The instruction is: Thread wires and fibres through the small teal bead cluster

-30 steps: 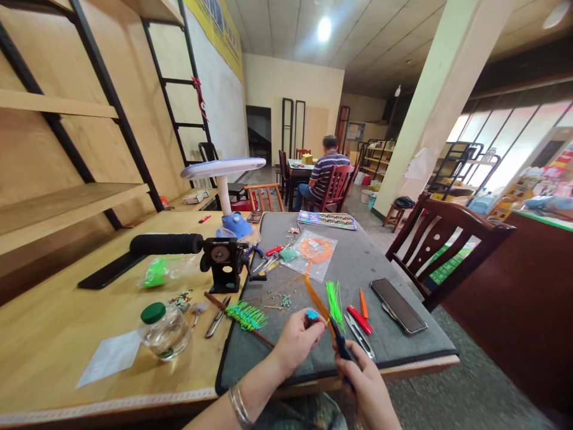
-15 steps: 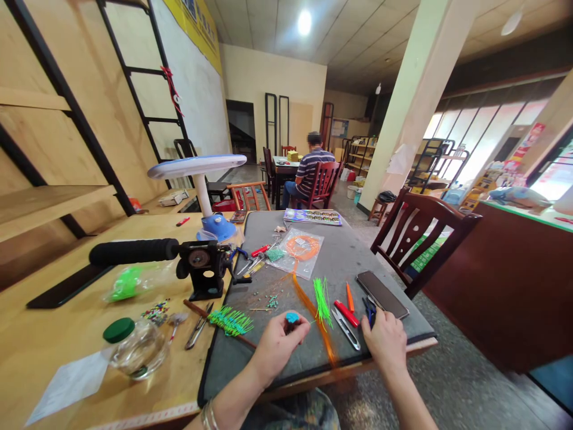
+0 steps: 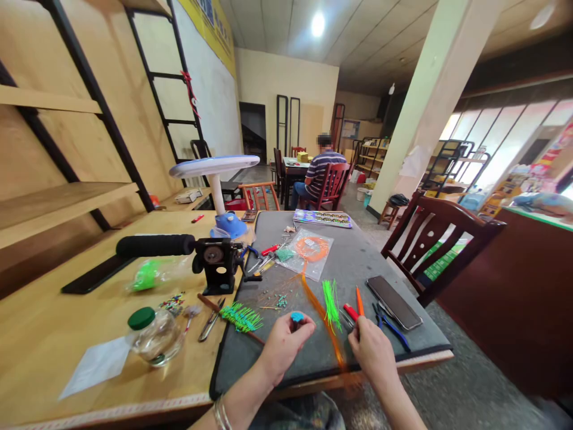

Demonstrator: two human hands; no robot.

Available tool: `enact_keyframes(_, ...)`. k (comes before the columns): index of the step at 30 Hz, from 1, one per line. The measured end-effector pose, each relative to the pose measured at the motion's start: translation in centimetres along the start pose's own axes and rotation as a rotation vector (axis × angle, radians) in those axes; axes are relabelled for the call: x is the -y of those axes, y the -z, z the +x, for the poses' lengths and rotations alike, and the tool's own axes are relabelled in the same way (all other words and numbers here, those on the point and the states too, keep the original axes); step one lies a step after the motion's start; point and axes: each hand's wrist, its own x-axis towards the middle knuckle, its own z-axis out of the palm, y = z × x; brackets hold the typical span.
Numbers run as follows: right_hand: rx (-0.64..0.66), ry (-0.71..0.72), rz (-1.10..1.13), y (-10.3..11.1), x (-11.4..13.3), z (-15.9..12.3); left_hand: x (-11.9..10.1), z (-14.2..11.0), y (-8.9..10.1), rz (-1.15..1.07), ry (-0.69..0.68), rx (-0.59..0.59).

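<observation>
My left hand (image 3: pixel 289 341) is closed in a pinch around a small blue-topped piece (image 3: pixel 296 316); its lower part is hidden by the fingers. My right hand (image 3: pixel 373 346) curls down over the thread snips (image 3: pixel 347 320), covering most of them, beside a red marker (image 3: pixel 350 311) and an orange pen (image 3: pixel 360 300). Blue-handled pliers (image 3: pixel 393 327) lie on the mat just right of that hand. Between the hands are a bundle of green strands (image 3: pixel 331 304) and long orange fibres (image 3: pixel 319 306) that trail over the table edge.
A stick with green and blue bristles (image 3: pixel 242 317) lies left of my left hand. Further left are a green-capped jar (image 3: pixel 156 343), a black crank device (image 3: pixel 217 266) and a blue-white stand (image 3: pixel 217 197). A phone (image 3: pixel 394 301) rests at right. Someone sits at a far table.
My right hand has left the pliers and moved left to the snips and red marker. My left hand still pinches the blue-topped piece. The view has turned slightly left.
</observation>
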Motion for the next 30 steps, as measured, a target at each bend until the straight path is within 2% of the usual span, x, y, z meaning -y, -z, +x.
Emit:
enact_keyframes(4,-0.074,-0.098,0.410,1.0,1.2,-0.6,-0.5,-0.1,-0.2,-0.065,0.045,0.009)
enact_keyframes(7,-0.054,0.004,0.635,2.2,3.7,-1.7,-0.5,-0.1,-0.3,-0.085,0.047,0.014)
enact_keyframes(10,0.002,0.073,0.720,2.6,6.0,-2.5,-0.4,0.0,-0.3,-0.065,0.026,0.012)
enact_keyframes(13,0.049,0.089,0.743,2.3,6.9,-2.6,-0.2,0.0,-0.2,-0.012,-0.007,0.019)
enact_keyframes(18,0.106,0.062,0.782,2.0,7.1,-2.3,-0.1,0.0,0.0,0.061,-0.083,0.030)
enact_keyframes(23,0.152,0.020,0.855,2.0,7.3,-2.3,0.0,0.0,-0.1,0.090,-0.087,0.034)
enact_keyframes(30,0.224,-0.101,1.113,1.6,7.2,-2.3,-0.3,-0.1,0.1,0.137,-0.091,0.078)
